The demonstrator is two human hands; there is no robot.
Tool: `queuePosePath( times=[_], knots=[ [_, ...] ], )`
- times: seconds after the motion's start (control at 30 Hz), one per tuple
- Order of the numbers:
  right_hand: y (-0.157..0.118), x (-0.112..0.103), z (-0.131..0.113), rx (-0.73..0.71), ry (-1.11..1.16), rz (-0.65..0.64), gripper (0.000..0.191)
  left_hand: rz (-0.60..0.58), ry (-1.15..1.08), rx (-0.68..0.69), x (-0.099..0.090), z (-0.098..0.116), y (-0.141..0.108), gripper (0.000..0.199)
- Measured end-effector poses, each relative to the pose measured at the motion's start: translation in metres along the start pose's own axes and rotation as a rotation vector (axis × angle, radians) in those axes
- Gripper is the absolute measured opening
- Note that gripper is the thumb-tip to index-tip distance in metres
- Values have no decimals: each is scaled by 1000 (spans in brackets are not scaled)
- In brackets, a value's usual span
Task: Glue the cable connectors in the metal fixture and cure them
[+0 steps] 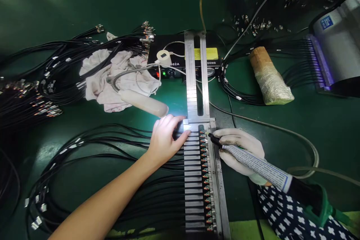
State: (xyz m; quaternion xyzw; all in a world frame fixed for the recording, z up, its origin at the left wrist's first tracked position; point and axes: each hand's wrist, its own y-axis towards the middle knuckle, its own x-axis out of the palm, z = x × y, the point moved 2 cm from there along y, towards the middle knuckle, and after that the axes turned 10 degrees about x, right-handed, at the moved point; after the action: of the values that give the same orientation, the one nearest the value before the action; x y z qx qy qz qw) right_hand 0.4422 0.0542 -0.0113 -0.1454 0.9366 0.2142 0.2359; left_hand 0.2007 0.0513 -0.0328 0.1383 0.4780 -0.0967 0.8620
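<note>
My left hand, bare, reaches in to the long metal fixture. Its thumb and forefinger are closed about a small shiny metal block on the fixture's left edge. In my right hand, which wears a white glove, is a dispensing syringe wrapped in a printed label, with a green cap at its rear. The black tip points left at the topmost cable connector. Below it several more connectors sit in a row along the fixture, their black cables running off to the left.
A lit lamp head hangs beside the left hand. Behind the fixture stands a black control box. A white cloth and cable bundles lie left; a wrapped block and a silver machine with purple light stand right.
</note>
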Motion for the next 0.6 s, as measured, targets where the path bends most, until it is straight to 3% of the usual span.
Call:
queuePosePath(
  times=[0.6],
  knots=[
    [0,-3,-2,-49,-4,13,16,6,1,5,0,-1,1,33]
  ],
)
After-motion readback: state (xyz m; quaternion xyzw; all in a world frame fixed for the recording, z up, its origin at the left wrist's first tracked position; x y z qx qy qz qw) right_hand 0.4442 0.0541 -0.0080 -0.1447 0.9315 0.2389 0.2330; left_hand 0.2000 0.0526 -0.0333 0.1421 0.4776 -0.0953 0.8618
